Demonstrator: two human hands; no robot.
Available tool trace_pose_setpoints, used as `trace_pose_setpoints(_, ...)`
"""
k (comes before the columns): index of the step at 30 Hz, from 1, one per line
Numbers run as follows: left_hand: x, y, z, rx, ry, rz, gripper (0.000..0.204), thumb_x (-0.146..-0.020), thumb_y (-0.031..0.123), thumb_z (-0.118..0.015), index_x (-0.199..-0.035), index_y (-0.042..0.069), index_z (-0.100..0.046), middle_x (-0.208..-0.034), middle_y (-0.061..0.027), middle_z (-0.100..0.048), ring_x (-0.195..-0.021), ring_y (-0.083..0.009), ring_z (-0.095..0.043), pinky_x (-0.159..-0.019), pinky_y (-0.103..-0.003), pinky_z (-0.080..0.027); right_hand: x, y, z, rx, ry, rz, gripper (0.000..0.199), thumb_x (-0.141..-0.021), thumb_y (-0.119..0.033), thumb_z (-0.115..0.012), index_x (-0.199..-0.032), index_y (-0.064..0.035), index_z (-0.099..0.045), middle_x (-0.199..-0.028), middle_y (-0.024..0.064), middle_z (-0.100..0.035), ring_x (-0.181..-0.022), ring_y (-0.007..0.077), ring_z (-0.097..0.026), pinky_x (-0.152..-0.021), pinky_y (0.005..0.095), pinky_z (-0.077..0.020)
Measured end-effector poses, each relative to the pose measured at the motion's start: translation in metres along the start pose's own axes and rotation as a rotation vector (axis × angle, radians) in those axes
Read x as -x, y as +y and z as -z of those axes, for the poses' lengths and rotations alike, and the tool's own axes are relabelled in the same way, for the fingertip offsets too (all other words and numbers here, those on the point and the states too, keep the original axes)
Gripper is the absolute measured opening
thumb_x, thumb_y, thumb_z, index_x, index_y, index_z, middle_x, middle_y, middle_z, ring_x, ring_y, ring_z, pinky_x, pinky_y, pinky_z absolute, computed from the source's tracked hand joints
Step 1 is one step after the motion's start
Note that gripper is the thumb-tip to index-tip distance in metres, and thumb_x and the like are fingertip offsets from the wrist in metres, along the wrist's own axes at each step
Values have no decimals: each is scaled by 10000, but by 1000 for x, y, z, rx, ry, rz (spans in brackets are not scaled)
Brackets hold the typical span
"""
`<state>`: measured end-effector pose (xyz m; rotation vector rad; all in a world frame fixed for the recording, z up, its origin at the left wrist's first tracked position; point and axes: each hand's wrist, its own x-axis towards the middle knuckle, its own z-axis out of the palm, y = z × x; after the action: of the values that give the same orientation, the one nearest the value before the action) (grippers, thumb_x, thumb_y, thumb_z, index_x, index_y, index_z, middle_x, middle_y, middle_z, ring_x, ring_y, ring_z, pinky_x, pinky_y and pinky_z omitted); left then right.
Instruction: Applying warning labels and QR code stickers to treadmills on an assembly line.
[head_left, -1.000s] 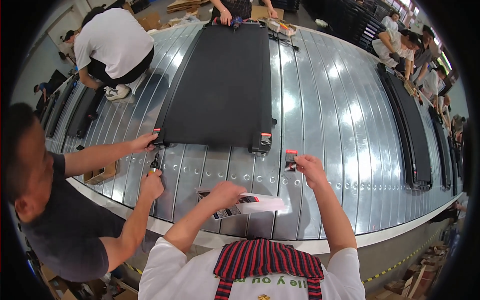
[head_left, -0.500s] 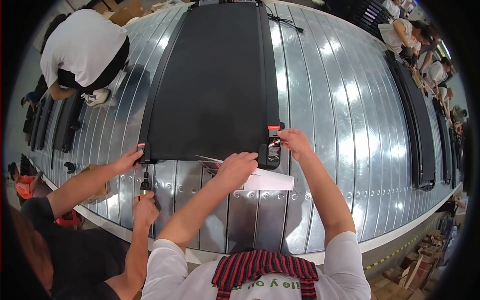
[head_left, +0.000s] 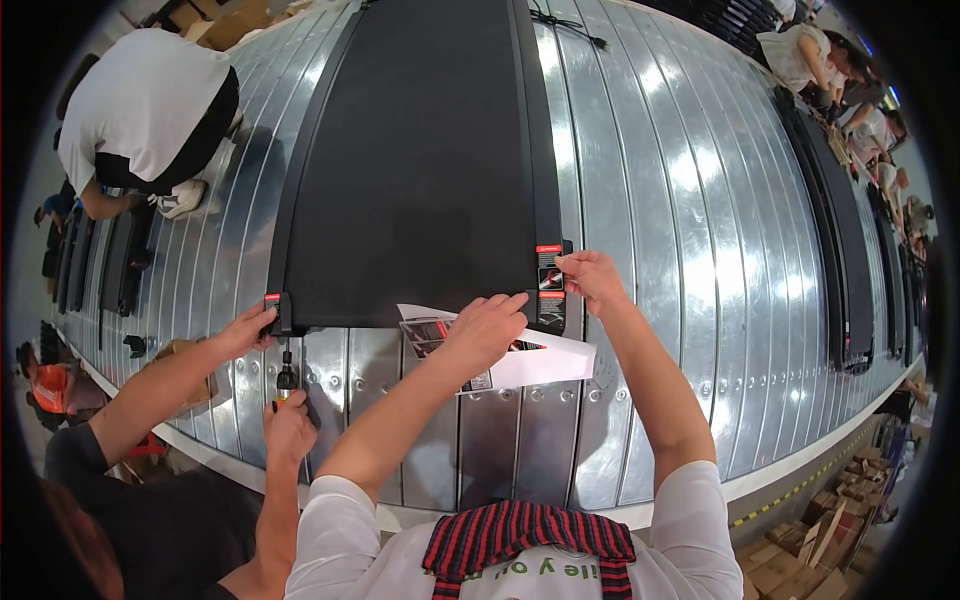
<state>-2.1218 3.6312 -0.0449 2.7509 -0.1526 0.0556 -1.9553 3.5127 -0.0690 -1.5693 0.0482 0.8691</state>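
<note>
A long black treadmill deck (head_left: 410, 180) lies in front of me, its near edge by my hands. My left hand (head_left: 487, 328) is closed over a white sheet of labels (head_left: 560, 365), its fingertips reaching the deck's near right corner. Dark printed patches show on the sheet beside and beneath the hand. On the right side rail sits a red-and-black label (head_left: 549, 268). My right hand (head_left: 592, 278) pinches at that label's right edge; the fingertips partly hide the contact. Just below lies a second red-topped label (head_left: 551, 305).
At left, a co-worker's hand (head_left: 248, 330) holds the deck's left corner; their other hand (head_left: 290, 428) grips a power screwdriver (head_left: 287, 380) pointed at it. Another person (head_left: 145, 110) crouches at far left. A black cord (head_left: 570, 28) lies beyond. More decks (head_left: 825, 230) stand right.
The label sheet has risen and tilted, showing more of its printed face. A second red-topped label now shows on the right rail. My right hand has shifted slightly away from me.
</note>
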Motion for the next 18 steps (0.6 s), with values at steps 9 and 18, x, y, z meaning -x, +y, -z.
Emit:
trace_pose_setpoints(9, -3, -1, 2, -12, 1, -9, 117, -665, 24, -571, -780, 33, -590, -1191, -86, -494, -1018, -214, -489, -817, -347, -418, 0, 2, 0, 6, 20, 40, 114, -760, -70, -613, -790, 37, -586, -649, 52, -560, -526, 94, -483, -453, 211, -366)
trace_pose_setpoints(18, -1, -6, 3, 45, 54, -33, 48, -699, 51, -522, -723, 26, -555, -1177, -99, -515, -991, -232, -507, -788, -359, -427, 3, 1, -4, 20, 57, 60, 108, -762, -71, -609, -777, 33, -584, -654, 51, -563, -540, 94, -496, -466, 210, -376)
